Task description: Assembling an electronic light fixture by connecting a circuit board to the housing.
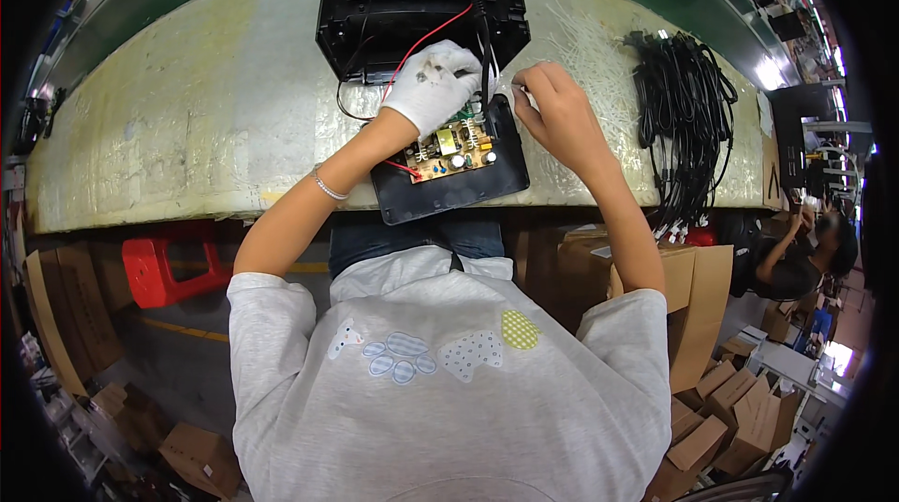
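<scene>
- A black cable (483,62) is gripped by the gloved left hand (433,83), just above the circuit board (451,152).
- The board is seated in a black tray (449,185) at the workbench's (187,109) near edge.
- Something small and white is pinched by the bare right hand (554,109), fingers curled.

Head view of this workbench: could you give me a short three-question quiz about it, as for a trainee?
1. True or false: the left hand wears a white glove.
2. What lies in the open black tray by the hands?
A. a circuit board
B. a screwdriver
C. a roll of tape
3. Fill in: the bundle of black cables lies to the person's ____.

Key
1. True; the right hand is bare.
2. A, the circuit board.
3. Right.
</scene>
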Demonstrator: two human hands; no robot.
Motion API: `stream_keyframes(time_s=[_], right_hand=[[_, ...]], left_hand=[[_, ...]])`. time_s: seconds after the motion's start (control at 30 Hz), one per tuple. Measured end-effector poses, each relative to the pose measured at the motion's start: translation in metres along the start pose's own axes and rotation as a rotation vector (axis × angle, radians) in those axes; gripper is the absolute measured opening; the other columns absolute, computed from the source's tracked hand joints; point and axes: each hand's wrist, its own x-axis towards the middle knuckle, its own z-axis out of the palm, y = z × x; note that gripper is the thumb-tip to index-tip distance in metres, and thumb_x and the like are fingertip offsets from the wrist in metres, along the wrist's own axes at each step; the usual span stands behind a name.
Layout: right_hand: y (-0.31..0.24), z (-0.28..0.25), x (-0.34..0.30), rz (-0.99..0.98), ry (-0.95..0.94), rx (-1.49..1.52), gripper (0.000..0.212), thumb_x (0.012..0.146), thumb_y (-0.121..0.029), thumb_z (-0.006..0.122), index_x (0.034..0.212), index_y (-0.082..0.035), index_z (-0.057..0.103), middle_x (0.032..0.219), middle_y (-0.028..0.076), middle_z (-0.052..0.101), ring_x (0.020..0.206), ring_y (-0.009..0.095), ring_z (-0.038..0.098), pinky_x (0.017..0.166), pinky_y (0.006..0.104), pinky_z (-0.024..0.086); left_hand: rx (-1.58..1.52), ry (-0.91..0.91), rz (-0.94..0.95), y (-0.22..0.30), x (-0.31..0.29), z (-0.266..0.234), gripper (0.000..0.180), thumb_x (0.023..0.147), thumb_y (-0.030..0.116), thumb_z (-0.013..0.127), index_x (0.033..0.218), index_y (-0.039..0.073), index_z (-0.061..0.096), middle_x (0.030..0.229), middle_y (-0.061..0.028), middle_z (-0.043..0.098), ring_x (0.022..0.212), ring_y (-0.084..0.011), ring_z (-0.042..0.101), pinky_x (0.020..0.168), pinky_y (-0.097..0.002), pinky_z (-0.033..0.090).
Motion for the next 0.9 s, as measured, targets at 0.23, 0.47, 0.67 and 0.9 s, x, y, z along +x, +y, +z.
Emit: stream_keyframes(time_s=[0.23,0.47,0.67,0.9], right_hand=[[-0.005,0.016,0.012,-0.462,0.094,-0.218,0.021,0.071,-0.001,0.065,0.090,-0.001,0.056,0.121,0.013,0.063,0.089,0.026,0.062,0.074,0.0357,0.051],[-0.007,0.046,0.000,-0.143,0.261,-0.077,0.026,0.070,0.006,0.068,0.094,0.000,0.060,0.107,0.014,0.063,0.080,0.027,0.061,0.067,0.0357,0.050],[-0.007,0.048,-0.003,0.030,0.318,0.196,0.020,0.078,0.008,0.066,0.097,0.002,0.061,0.093,0.014,0.059,0.074,0.028,0.059,0.062,0.0335,0.048],[-0.005,0.044,-0.009,0.154,0.292,0.296,0.013,0.084,0.007,0.064,0.095,0.001,0.062,0.091,0.010,0.060,0.064,0.016,0.056,0.054,0.0260,0.044]], left_hand=[[-0.041,0.011,-0.029,-0.009,-0.007,-0.014,0.019,0.087,0.023,0.062,0.089,0.005,0.067,0.100,-0.0091,0.063,0.097,-0.0258,0.062,0.087,-0.0346,0.049],[-0.228,0.071,0.142,0.015,-0.004,-0.026,0.008,0.083,0.011,0.062,0.087,0.004,0.062,0.097,-0.0089,0.063,0.093,-0.0264,0.062,0.082,-0.0324,0.051],[-0.293,0.002,0.295,0.001,0.012,-0.010,0.011,0.082,0.001,0.064,0.092,0.003,0.062,0.096,-0.0101,0.063,0.090,-0.0278,0.062,0.079,-0.0318,0.052],[-0.062,0.138,0.441,0.005,-0.002,-0.015,0.028,0.074,0.001,0.063,0.101,0.009,0.061,0.095,-0.0060,0.060,0.087,-0.0254,0.061,0.072,-0.0337,0.053]])
